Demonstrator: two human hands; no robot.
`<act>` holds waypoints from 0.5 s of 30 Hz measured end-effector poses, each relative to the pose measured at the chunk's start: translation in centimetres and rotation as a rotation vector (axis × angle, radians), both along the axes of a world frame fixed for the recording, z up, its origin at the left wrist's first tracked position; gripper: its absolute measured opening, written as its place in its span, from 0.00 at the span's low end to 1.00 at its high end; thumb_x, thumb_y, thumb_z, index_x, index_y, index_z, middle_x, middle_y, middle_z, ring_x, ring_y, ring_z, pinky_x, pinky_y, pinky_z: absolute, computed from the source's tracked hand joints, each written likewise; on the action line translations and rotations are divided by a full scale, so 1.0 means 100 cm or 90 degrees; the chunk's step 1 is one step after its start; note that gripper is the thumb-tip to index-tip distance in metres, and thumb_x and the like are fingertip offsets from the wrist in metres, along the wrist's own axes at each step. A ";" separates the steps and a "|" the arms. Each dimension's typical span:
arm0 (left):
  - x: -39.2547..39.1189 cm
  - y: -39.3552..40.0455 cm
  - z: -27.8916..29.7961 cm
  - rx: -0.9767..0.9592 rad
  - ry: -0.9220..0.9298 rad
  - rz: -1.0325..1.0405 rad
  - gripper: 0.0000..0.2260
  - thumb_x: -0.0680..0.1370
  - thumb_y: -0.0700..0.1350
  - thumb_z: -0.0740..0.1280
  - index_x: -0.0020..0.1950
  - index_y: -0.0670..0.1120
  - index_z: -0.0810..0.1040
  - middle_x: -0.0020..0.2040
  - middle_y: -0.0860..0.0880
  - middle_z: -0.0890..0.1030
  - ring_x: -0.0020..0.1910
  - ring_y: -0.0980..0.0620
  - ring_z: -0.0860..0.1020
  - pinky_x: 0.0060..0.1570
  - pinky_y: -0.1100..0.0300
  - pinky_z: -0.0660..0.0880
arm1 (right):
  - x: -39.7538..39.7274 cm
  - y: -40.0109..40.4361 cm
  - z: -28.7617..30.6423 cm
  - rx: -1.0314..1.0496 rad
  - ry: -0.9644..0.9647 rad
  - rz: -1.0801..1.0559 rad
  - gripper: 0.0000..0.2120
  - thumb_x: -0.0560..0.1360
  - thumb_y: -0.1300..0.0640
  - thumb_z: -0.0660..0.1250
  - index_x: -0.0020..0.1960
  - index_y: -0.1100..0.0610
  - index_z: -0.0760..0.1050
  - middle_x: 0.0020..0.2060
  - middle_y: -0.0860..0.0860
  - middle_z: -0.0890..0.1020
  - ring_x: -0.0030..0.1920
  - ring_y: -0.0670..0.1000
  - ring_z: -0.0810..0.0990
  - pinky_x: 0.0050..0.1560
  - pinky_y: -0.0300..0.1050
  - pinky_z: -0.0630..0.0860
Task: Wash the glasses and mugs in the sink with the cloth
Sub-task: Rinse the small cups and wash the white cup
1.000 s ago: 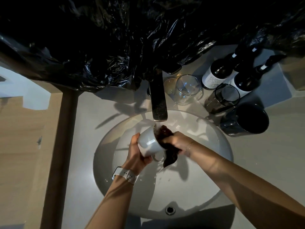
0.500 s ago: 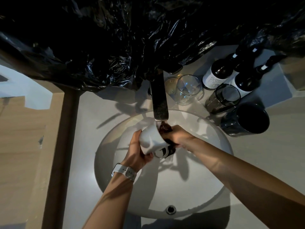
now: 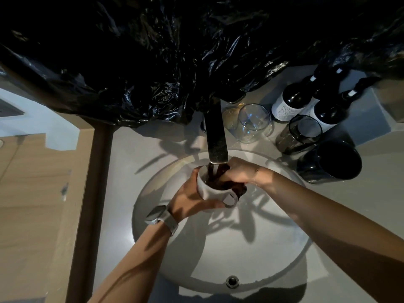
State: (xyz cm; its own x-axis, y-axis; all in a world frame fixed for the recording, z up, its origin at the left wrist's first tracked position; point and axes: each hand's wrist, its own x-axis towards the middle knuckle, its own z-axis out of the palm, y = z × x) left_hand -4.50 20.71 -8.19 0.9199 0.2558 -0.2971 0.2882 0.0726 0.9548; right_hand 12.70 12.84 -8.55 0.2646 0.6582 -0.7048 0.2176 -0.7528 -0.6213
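Since a second ago the white mug (image 3: 209,189) has come up and far-ward, from lying tilted beside the spout to sitting with its mouth right beneath the faucet (image 3: 215,136), and the dark cloth (image 3: 220,178) that dangled below it is now mostly packed inside.

The left hand (image 3: 190,197) wraps its fingers round the mug's body from the left and below, thumb along the near side by the handle, which points near and right; that cradling grip keeps the mouth up, probably so the water falls straight in. The right hand (image 3: 237,171) curls over the rim from the right and holds the cloth bunched, pressing it into the cup, likely to scrub the inner wall; a tail of cloth hangs out over the right edge.

Both work over the far half of the sink (image 3: 273,265), so drips land in the basin. On the counter to the far right wait a clear glass (image 3: 253,123), a smoked glass (image 3: 302,134) and a dark mug (image 3: 332,162), set just beside two dark bottles (image 3: 310,101). Black plastic sheeting (image 3: 153,62) covers the far wall.
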 end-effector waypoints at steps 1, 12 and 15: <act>0.001 -0.001 -0.005 0.027 0.010 0.029 0.38 0.64 0.46 0.84 0.70 0.53 0.70 0.62 0.54 0.81 0.61 0.53 0.80 0.61 0.46 0.77 | 0.000 0.001 -0.001 0.007 -0.003 0.004 0.12 0.65 0.58 0.75 0.49 0.56 0.82 0.45 0.56 0.85 0.46 0.56 0.84 0.49 0.48 0.80; -0.014 -0.005 -0.039 0.160 0.005 0.217 0.38 0.61 0.48 0.84 0.64 0.59 0.67 0.60 0.56 0.77 0.58 0.61 0.78 0.55 0.66 0.76 | -0.009 -0.069 0.012 0.277 0.140 -0.438 0.09 0.72 0.67 0.71 0.52 0.62 0.80 0.34 0.54 0.84 0.35 0.55 0.85 0.35 0.44 0.81; -0.011 -0.010 -0.038 0.081 0.022 0.240 0.37 0.60 0.50 0.83 0.64 0.57 0.68 0.58 0.55 0.79 0.55 0.59 0.80 0.51 0.62 0.79 | -0.013 -0.085 0.005 0.255 0.122 -0.490 0.10 0.73 0.62 0.72 0.53 0.62 0.81 0.41 0.61 0.84 0.45 0.62 0.84 0.48 0.55 0.81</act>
